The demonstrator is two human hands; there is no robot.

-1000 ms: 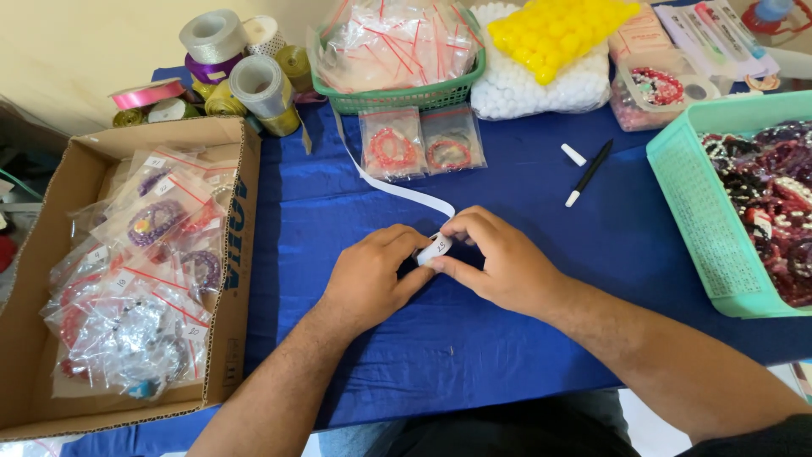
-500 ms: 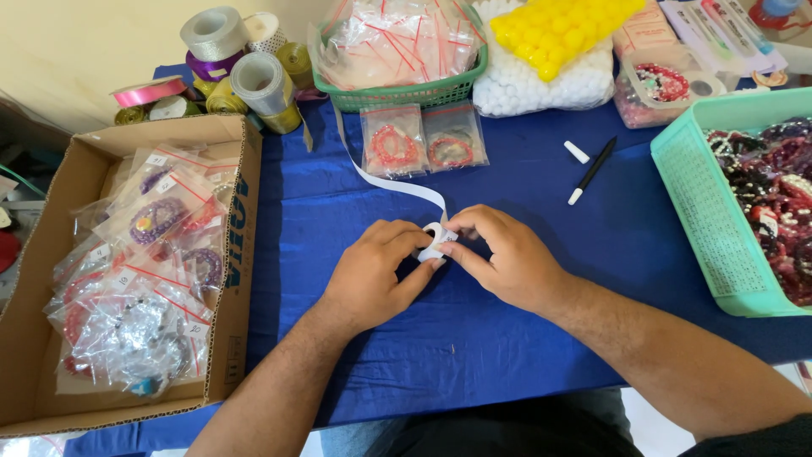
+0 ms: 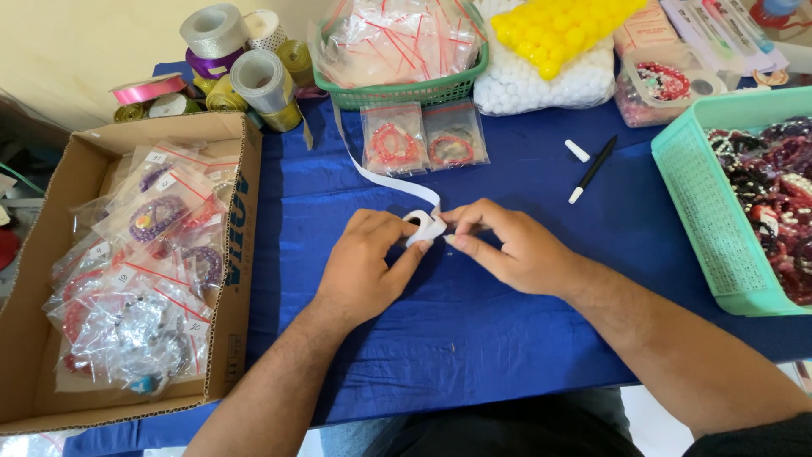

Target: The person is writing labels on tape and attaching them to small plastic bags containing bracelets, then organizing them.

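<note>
Both of my hands meet at the middle of the blue cloth (image 3: 474, 338). My left hand (image 3: 365, 269) and my right hand (image 3: 507, 247) pinch the curled end of a white ribbon (image 3: 425, 225) between their fingertips. The ribbon forms a small loop there. Its free length (image 3: 372, 176) runs back and to the left toward the green basket (image 3: 406, 91). Two small clear bags with red bead bracelets (image 3: 423, 137) lie flat just beyond my hands.
An open cardboard box (image 3: 127, 271) of bagged bracelets stands at the left. Ribbon spools (image 3: 237, 59) sit at the back left. A mint basket (image 3: 744, 195) of dark bracelets is at the right. A black pen and white cap (image 3: 590, 169) lie nearby, with yellow and white balls (image 3: 550, 51) behind.
My hands have stayed in place while the fingers work the ribbon end, which now curls into a more open loop. The view has shifted slightly.
</note>
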